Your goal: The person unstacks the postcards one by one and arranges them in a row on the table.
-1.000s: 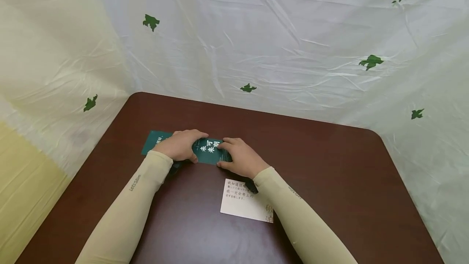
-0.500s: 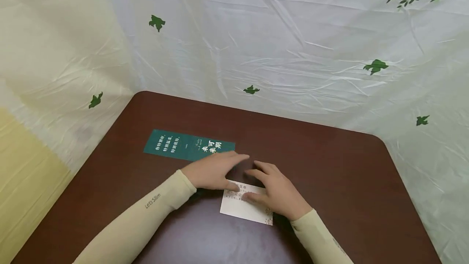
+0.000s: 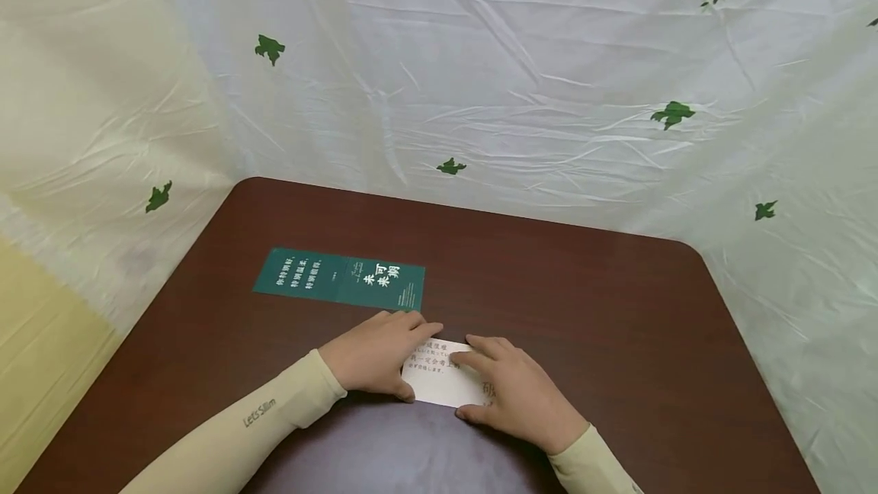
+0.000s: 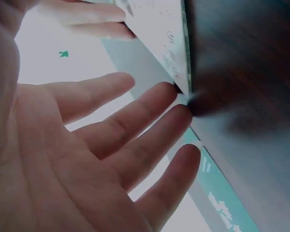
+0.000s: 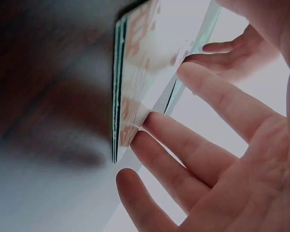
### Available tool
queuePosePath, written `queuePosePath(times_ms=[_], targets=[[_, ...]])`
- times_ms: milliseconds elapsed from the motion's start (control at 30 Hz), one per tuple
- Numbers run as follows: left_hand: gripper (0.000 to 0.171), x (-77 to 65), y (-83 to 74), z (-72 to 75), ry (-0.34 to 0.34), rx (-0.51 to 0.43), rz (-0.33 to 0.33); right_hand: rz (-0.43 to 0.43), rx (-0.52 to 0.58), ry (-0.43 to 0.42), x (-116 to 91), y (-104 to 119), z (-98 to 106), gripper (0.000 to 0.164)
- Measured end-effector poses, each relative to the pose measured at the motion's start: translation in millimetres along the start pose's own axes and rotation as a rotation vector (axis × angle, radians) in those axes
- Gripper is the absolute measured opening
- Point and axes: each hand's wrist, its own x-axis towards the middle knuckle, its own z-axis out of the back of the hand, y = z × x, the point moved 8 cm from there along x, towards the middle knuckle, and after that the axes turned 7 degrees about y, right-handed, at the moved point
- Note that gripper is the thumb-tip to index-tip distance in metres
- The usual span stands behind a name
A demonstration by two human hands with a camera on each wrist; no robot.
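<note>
A white postcard [image 3: 439, 387] with printed characters lies on the table between my hands. In the right wrist view its edge [image 5: 117, 96] shows layered sheets, so it tops a thin stack. My left hand [image 3: 380, 353] is at its left end, thumb by the front corner and fingertips at the back one. The left wrist view shows those fingers fairly straight, tips right at the card's corner. At the right end, my right hand [image 3: 514, 387] has its thumb at the front edge, one finger over the printed face and others along the back edge. Both palms face inward.
Farther back on the left lie green postcards [image 3: 315, 280] with white characters, end to end in a row. The dark brown table [image 3: 549, 288] has rounded back corners. White cloth [image 3: 549, 59] with green leaf prints hangs behind it and at the sides.
Both hands have come away from the green postcards, moving toward me and right. They now touch the white postcard's two ends. The green row lies fully uncovered.
</note>
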Motion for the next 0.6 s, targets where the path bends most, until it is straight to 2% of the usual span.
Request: queuePosePath(times_ms=[167, 400, 600], targets=[[0.104, -0.6, -1.6, -2.5, 0.002, 0.033, 0.011, -0.008, -0.011, -0.012, 2.3, 2.8, -0.6, 0.066], [0.099, -0.3, -4.8, -4.2, 0.005, 0.011, 0.017, -0.041, 0.026, 0.005, 0.2, 1.8, -1.8, 0.061], [0.097, -1.2, -7.1, -0.6, -0.027, 0.017, 0.001, -0.009, 0.01, -0.041, 0.8, 1.1, 2.3, 0.064]])
